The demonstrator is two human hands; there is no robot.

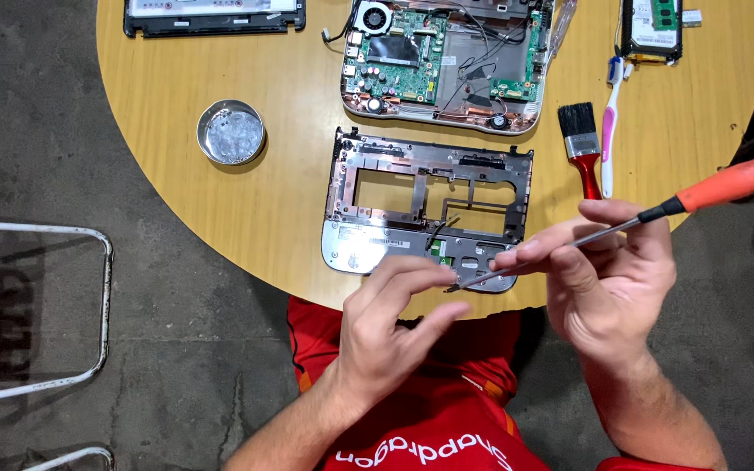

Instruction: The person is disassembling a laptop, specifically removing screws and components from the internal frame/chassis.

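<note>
My right hand [611, 275] holds a screwdriver with an orange handle [739, 179]; its thin shaft runs down-left to a tip near my left fingers. My left hand [390, 323] is pinched at that tip, fingers together; whether it grips a screw I cannot see. Both hands hover over the near edge of a silver laptop top-cover frame [429, 209], turned inner side up on the round wooden table [246, 209]. Behind it lies the laptop's open base with its green circuit board and fan [442, 61].
A small round metal tin [231, 132] sits left of the frame. A red-handled paintbrush [583, 144] and a pink toothbrush [609, 131] lie at the right, a hard drive [652, 30] behind them. A screen panel [215, 16] lies at the back left. A metal chair frame [37, 305] stands on the concrete floor.
</note>
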